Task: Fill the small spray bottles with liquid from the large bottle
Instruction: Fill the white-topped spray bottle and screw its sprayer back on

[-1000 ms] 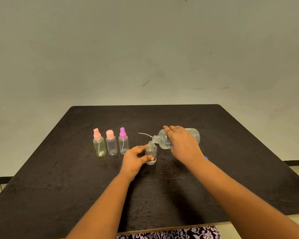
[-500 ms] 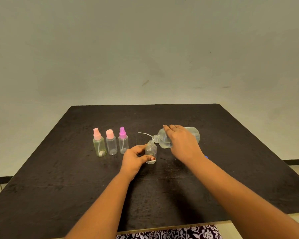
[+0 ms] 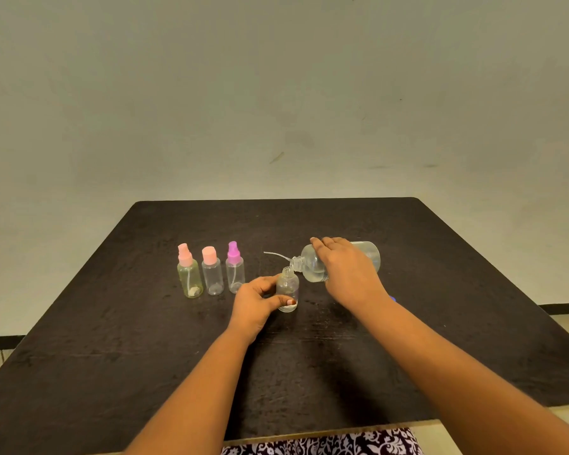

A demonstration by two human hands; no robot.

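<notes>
The large bottle (image 3: 370,257) of clear plastic is held almost on its side above the counter (image 3: 440,323). Its open neck is lowered to the mouth of the small open bottle (image 3: 288,285). This small bottle stands near the middle of the counter, just to the right of a row of three capped spray bottles (image 3: 212,275). The large bottle is gripped from above by the right hand (image 3: 345,274), with the fingers curled over its body. The small open bottle is gripped low on its wall by the left hand (image 3: 253,300), thumb in front and fingers behind, so that the mouth is left free.

The large bottle seems only partly filled, so it is judged to be rather light. Its wall is probably thin and may give when squeezed, which could push the liquid out in a burst. A moderate hold at the middle of the body is therefore advised. The smooth plastic may become slippery when wet. The small open bottle is judged very light and easy to tip, and its mouth is narrow, so a spill is possible. It cannot be told whether liquid is flowing.

A thin clear tube (image 3: 275,255), probably from the removed sprayer, is seen behind the small open bottle.
</notes>
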